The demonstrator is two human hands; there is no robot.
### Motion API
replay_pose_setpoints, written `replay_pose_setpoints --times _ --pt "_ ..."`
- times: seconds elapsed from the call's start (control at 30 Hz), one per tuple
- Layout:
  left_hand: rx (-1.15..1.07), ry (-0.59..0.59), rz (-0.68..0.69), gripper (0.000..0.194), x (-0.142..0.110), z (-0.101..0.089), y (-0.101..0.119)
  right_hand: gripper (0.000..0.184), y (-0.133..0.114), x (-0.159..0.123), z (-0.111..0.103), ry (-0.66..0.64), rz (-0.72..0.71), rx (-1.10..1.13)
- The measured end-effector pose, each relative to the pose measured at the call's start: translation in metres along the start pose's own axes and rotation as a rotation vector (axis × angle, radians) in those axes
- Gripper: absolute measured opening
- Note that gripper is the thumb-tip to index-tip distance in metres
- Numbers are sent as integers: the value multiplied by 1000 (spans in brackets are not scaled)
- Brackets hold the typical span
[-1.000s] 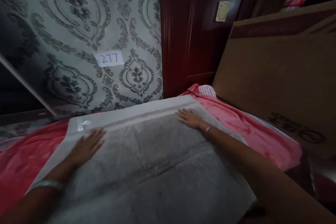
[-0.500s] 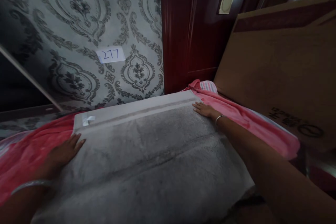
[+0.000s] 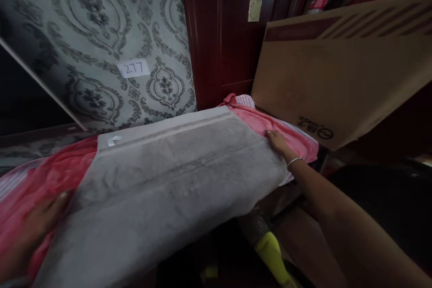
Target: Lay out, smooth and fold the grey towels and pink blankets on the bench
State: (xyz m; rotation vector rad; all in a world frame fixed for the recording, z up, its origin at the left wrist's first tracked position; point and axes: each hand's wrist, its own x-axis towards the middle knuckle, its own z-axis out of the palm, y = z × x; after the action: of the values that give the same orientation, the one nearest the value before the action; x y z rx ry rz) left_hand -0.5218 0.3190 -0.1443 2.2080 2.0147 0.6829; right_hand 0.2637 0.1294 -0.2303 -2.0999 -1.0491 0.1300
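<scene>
Potentially: grey cloth [image 3: 168,189], centre, slippage from drooping near edge; right hand [image 3: 278,143], fingers extended, nothing visibly grasped; left hand [image 3: 37,225], lower left, fingers too blurred to tell.

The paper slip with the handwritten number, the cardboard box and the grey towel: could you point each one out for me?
White paper slip [image 3: 134,68]: head view, its middle.
Brown cardboard box [image 3: 337,67]: head view, its broad side.
Grey plush towel [image 3: 182,175]: head view, its middle.
</scene>
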Motion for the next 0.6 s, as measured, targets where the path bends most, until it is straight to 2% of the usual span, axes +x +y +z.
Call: replay_pose_setpoints --times 0.07,0.13,0.23,0.4,0.6 --pt "-153 92 -164 34 -29 5 12 48 -1 -11 5 58 4 63" --pt "-263 147 -232 28 -51 11 19 51 -2 -18 11 94 20 122" --pt "-256 177 -175 25 -64 17 25 56 -3 -22 17 115 41 207" --pt "-169 165 -34 25 -62 25 26 55 -9 -17 22 96 109 327" --pt "-80 234 99 28 -62 43 6 50 -18 -16 19 87 154 447"
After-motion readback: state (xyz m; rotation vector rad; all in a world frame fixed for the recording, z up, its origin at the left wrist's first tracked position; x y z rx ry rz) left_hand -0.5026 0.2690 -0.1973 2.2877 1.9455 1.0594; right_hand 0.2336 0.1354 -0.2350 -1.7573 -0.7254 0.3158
